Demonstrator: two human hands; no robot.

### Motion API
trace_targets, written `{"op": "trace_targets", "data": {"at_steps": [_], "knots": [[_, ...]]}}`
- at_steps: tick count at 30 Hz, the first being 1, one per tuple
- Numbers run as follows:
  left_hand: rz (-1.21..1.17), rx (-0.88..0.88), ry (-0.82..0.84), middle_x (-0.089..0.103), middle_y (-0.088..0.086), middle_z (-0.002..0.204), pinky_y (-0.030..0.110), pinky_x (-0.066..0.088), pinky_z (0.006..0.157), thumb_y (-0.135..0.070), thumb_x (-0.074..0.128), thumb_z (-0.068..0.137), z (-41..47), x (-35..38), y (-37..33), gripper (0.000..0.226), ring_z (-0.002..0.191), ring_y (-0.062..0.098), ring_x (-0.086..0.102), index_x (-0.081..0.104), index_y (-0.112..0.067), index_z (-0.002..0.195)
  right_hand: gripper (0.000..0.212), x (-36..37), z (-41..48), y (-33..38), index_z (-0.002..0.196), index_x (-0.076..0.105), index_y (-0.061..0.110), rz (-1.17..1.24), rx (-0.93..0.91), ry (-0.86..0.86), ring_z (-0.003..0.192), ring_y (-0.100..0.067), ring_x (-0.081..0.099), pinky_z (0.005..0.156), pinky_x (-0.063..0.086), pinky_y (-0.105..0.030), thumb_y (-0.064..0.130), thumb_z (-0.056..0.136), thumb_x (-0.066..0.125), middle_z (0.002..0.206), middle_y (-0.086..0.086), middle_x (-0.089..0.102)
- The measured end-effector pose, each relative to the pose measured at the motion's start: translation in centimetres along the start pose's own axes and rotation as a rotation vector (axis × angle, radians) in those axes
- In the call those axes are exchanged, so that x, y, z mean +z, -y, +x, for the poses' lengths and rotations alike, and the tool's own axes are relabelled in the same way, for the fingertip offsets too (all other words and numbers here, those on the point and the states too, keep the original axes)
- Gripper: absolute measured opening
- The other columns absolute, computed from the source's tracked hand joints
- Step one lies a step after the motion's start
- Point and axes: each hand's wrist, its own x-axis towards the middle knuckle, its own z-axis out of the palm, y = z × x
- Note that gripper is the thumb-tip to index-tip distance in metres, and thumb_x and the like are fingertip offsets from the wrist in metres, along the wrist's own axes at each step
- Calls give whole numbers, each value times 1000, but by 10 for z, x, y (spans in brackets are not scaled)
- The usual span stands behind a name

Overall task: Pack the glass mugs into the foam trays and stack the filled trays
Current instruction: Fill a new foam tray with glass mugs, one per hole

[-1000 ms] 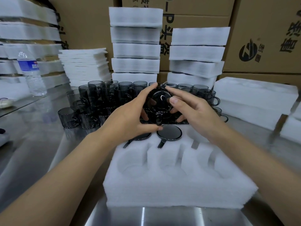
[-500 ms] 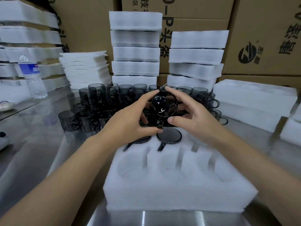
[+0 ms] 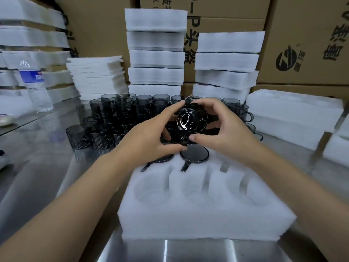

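Head view: both hands meet above the far edge of the foam tray (image 3: 207, 214), w/ one dark glass mug (image 3: 191, 120) gripped between them, up in the air and clear of the foam.

L hand (image 3: 151, 137) is curled round the mug's left side, fingers over the top, thumb tucked under near the bottom. R hand (image 3: 221, 133) mirrors it: index arched over the top right, thumb pressed in below. Both are half-closed on the glass, neither spread wide.

The mug is tipped so a round glossy face points at the camera; prob. the base, but glare makes it hard to tell. Its handle seems to hang downward between the thumbs.

The tray sits on the steel table (image 3: 47, 167), nearest the person. In its back row there's a seated mug (image 3: 194, 153) in the middle pocket, handle in the slot. A second seated mug (image 3: 164, 159) is in the left pocket, partly under the L hand. The front row shows three round pockets of bare foam.

Just behind the tray are the loose mugs (image 3: 117, 114), bunched upright on the table. Behind those are two tray stacks (image 3: 155, 52), w/ thin foam sheets (image 3: 96, 76) to the left. A water bottle (image 3: 35, 86) is far left, cardboard boxes (image 3: 302, 35) at the back.
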Motion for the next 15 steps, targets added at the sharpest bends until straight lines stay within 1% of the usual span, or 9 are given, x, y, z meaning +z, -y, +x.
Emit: {"op": "trace_targets", "data": {"at_steps": [2, 4, 5, 7, 9, 10, 11, 13, 15], "knots": [[-1, 3, 11, 49, -36, 114, 30, 54, 70, -64, 65, 62, 0, 0, 0, 95, 80, -2, 60, 7, -63, 138, 56, -5, 2, -2, 112, 52, 40, -15, 35, -7, 100, 2, 60, 89, 48, -23, 22, 69, 82, 108, 22, 62], [-16, 5, 12, 46, -42, 114, 27, 52, 71, -71, 62, 61, -1, 0, -1, 94, 82, -2, 60, 8, -63, 137, 56, -13, 3, -3, 112, 54, 41, -19, 76, 13, 98, 0, 62, 88, 51, -26, 29, 66, 83, 109, 20, 63], [-21, 2, 10, 46, -42, 115, 27, 52, 72, -75, 58, 60, -1, 0, -1, 92, 83, -2, 61, 9, -62, 137, 56, -18, 4, -4, 113, 56, 42, -14, 99, 35, 98, -3, 63, 90, 52, -31, 33, 65, 83, 110, 18, 64], [-16, -15, 11, 49, -36, 118, 28, 53, 72, -78, 52, 62, -1, 0, 0, 87, 83, -2, 61, 14, -59, 138, 53, -31, 6, -7, 111, 60, 39, 23, 146, 83, 97, -12, 65, 93, 51, -42, 38, 62, 81, 106, 10, 67], [13, -25, 19, 51, -32, 118, 31, 54, 74, -74, 51, 68, -1, 1, 2, 79, 82, -3, 61, 24, -53, 139, 47, -46, 9, -11, 106, 62, 32, 124, 190, 146, 94, -19, 66, 96, 50, -44, 33, 61, 78, 102, -3, 67], [28, -27, 25, 52, -32, 117, 32, 54, 74, -70, 51, 71, -1, 1, 2, 73, 82, -3, 60, 29, -50, 139, 45, -52, 9, -13, 103, 62, 29, 183, 208, 188, 90, -19, 65, 94, 51, -40, 29, 61, 77, 99, -5, 65], [39, -29, 30, 52, -33, 116, 32, 54, 74, -67, 50, 73, -1, 1, 2, 69, 83, -3, 60, 32, -49, 138, 44, -59, 10, -15, 100, 62, 27, 240, 224, 235, 86, -16, 63, 88, 52, -35, 27, 58, 77, 97, -4, 62], [53, -31, 34, 53, -33, 113, 31, 54, 73, -61, 51, 77, -1, 2, 3, 62, 82, -3, 60, 37, -47, 136, 42, -69, 8, -19, 94, 66, 27, 328, 244, 336, 80, -11, 63, 74, 53, -24, 29, 53, 75, 92, 0, 63], [63, -34, 33, 55, -31, 111, 32, 54, 73, -54, 54, 82, 0, 2, 4, 54, 81, -3, 60, 43, -45, 133, 36, -76, 7, -23, 89, 69, 29, 328, 246, 432, 78, -8, 63, 66, 50, -17, 30, 53, 74, 87, 5, 67]]}}
